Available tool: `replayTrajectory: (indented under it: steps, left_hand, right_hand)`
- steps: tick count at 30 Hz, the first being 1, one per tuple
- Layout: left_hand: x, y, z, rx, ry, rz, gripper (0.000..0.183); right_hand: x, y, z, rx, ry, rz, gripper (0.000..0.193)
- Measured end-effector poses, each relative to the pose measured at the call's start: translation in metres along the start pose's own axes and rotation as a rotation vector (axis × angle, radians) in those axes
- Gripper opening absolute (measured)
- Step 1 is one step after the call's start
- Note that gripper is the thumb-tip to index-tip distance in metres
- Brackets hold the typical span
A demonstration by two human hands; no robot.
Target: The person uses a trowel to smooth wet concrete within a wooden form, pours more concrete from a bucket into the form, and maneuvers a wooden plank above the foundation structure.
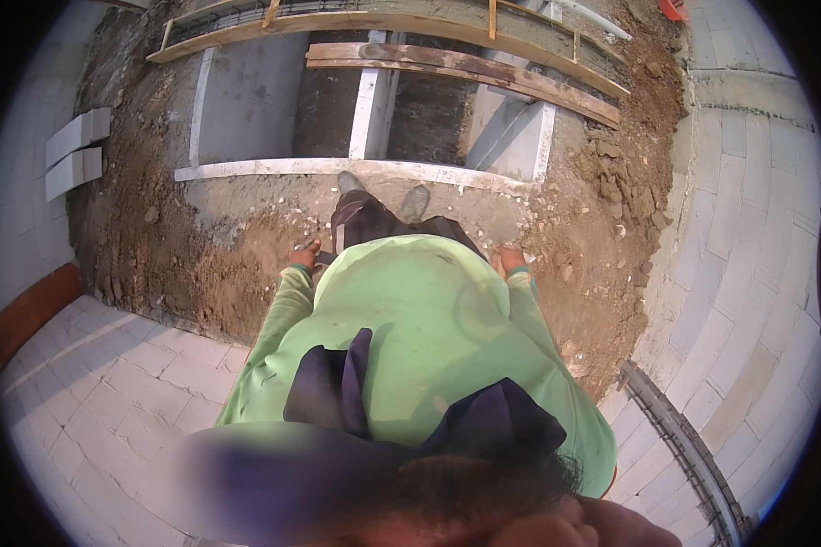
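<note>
Both my arms, in light green sleeves, hang down at my sides. My right hand (511,258) is closed at my right hip, and a flat grey trowel blade (504,223) sticks out ahead of it; the handle is hidden in my fingers. My left hand (307,254) is closed beside my left thigh. A small dark thing (327,259) shows at its inner side, too little of it to name. My dusty shoes (416,203) stand on dirt just before a low white-topped wall (337,168).
Beyond the low wall lie sunken chambers split by a white-topped divider (368,114). Brown planks (465,71) lie across them, and longer formwork boards (383,22) run behind. White blocks (75,169) stand at left. Broken soil (611,182) and a block wall (748,210) are at right.
</note>
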State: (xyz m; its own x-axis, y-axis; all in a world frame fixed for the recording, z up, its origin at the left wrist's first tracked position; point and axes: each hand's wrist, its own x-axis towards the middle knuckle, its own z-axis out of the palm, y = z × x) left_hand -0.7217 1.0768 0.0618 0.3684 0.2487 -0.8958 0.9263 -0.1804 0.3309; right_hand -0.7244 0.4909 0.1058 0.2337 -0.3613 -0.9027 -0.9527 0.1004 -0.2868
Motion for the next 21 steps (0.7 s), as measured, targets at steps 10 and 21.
replayTrajectory:
  steps: [10,21]
  left_hand:
    - [0.003,-0.031,0.008,0.146,-0.019,0.073,0.046]
    - [-0.021,-0.002,0.024,-0.162,-0.051,-0.061,0.053]
  right_hand:
    - [0.017,0.003,-0.006,0.006,-0.054,-0.018,0.022]
    - [-0.025,-0.031,-0.004,-0.199,0.007,-0.031,0.039]
